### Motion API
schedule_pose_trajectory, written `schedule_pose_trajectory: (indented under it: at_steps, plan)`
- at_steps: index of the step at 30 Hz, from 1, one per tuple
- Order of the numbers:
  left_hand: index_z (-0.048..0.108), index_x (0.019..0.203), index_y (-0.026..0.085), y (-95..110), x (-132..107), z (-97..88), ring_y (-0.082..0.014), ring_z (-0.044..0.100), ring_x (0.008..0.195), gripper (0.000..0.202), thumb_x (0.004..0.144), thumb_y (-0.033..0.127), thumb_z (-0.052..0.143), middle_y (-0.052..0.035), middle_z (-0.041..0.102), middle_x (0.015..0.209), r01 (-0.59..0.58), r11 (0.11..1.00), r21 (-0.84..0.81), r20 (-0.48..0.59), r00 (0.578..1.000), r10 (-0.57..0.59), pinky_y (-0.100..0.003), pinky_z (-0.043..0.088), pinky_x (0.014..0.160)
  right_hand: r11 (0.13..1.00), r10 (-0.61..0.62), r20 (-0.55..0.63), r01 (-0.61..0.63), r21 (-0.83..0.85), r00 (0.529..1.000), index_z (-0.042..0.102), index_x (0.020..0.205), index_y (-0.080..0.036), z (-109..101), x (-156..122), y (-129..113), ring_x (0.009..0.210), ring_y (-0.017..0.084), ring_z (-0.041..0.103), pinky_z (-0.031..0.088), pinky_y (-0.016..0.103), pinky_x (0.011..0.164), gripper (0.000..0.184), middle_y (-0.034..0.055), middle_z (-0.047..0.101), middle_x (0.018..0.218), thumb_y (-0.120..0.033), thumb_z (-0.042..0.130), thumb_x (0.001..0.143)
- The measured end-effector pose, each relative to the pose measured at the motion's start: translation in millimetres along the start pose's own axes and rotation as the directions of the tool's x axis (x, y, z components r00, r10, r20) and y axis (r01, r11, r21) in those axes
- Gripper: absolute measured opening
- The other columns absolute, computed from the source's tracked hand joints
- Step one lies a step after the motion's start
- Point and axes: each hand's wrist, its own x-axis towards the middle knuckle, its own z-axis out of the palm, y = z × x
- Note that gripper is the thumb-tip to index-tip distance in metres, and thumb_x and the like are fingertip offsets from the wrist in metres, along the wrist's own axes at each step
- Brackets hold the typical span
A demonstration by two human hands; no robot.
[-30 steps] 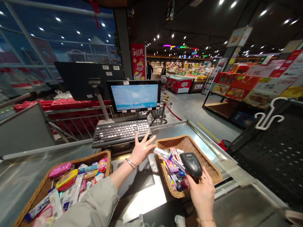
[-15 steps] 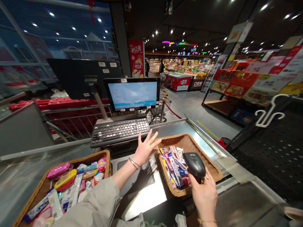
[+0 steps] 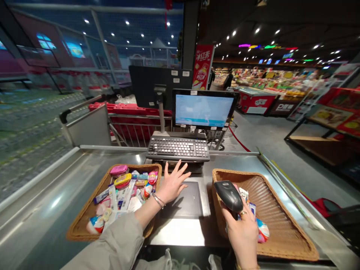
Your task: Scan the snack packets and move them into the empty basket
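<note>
On a silver metal counter (image 3: 56, 202), a brown woven rectangular basket (image 3: 84, 215) holds colourful wrapped packets (image 3: 128, 195). Just right, the left hand (image 3: 171, 185), fingers wide and holding nothing visible, has moved away from a second brown woven basket (image 3: 289, 228), so it seems free for more handling. The right hand (image 3: 243, 232) grips a black plastic handheld scanner (image 3: 229, 195) over that second basket.
</note>
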Motion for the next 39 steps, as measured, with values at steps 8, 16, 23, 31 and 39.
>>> schedule_pose_trajectory:
  at_steps: [8, 16, 23, 31, 39]
  plan:
    - [0.048, 0.136, 0.028, -31, -56, -16.3, -0.0311, 0.017, 0.147, 0.047, 0.09, 0.03, 0.057, -0.0089, 0.037, 0.153, 0.161, 0.986, 0.029, -0.016, 0.987, -0.161, -0.073, 0.002, 0.111, 0.997, -0.069, 0.164, 0.066, 0.027, 0.984, 0.07, 0.098, -0.014, 40, -9, -12, 0.124, 0.032, 0.049, 0.034, 0.047, 0.108, 0.05, 0.0182, 0.062, 0.123, -0.056, 0.06, 0.073]
    - [0.048, 0.136, 0.028, -58, -110, -33.0, -0.031, 0.024, 0.145, 0.047, 0.09, 0.031, 0.057, -0.0096, 0.04, 0.151, 0.374, 0.924, 0.072, -0.01, 0.927, -0.375, -0.071, 0.0, 0.111, 0.978, -0.206, 0.273, 0.202, 0.044, 0.94, 0.072, 0.091, -0.016, 71, -20, -30, 0.125, 0.032, 0.049, 0.037, 0.046, 0.105, 0.041, 0.0164, 0.066, 0.115, -0.051, 0.061, 0.073]
    - [0.048, 0.137, 0.027, -82, -165, -39.2, -0.033, 0.025, 0.145, 0.047, 0.091, 0.034, 0.054, -0.0099, 0.038, 0.152, 0.527, 0.835, 0.158, 0.013, 0.845, -0.535, -0.07, -0.002, 0.111, 0.974, -0.226, 0.394, 0.212, 0.078, 0.891, 0.072, 0.092, -0.018, 87, -29, -46, 0.128, 0.03, 0.047, 0.037, 0.043, 0.106, 0.039, 0.0128, 0.068, 0.113, -0.05, 0.061, 0.074]
    - [0.049, 0.138, 0.028, -83, -199, -37.2, -0.035, 0.024, 0.144, 0.048, 0.09, 0.034, 0.053, -0.0084, 0.04, 0.151, 0.708, 0.665, 0.237, -0.032, 0.69, -0.723, -0.074, -0.004, 0.109, 0.974, -0.227, 0.459, 0.208, 0.092, 0.859, 0.072, 0.092, -0.018, 102, -36, -58, 0.13, 0.031, 0.045, 0.035, 0.046, 0.108, 0.042, 0.0128, 0.068, 0.115, -0.053, 0.061, 0.073]
    - [0.052, 0.135, 0.022, -71, -204, -25.8, -0.0391, 0.025, 0.143, 0.054, 0.086, 0.042, 0.058, -0.0132, 0.039, 0.151, 0.818, 0.509, 0.267, 0.009, 0.526, -0.85, -0.073, -0.008, 0.108, 0.967, -0.255, 0.491, 0.225, 0.119, 0.833, 0.073, 0.087, -0.018, 115, -41, -63, 0.129, 0.031, 0.046, 0.036, 0.047, 0.108, 0.041, 0.0138, 0.069, 0.111, -0.054, 0.061, 0.071]
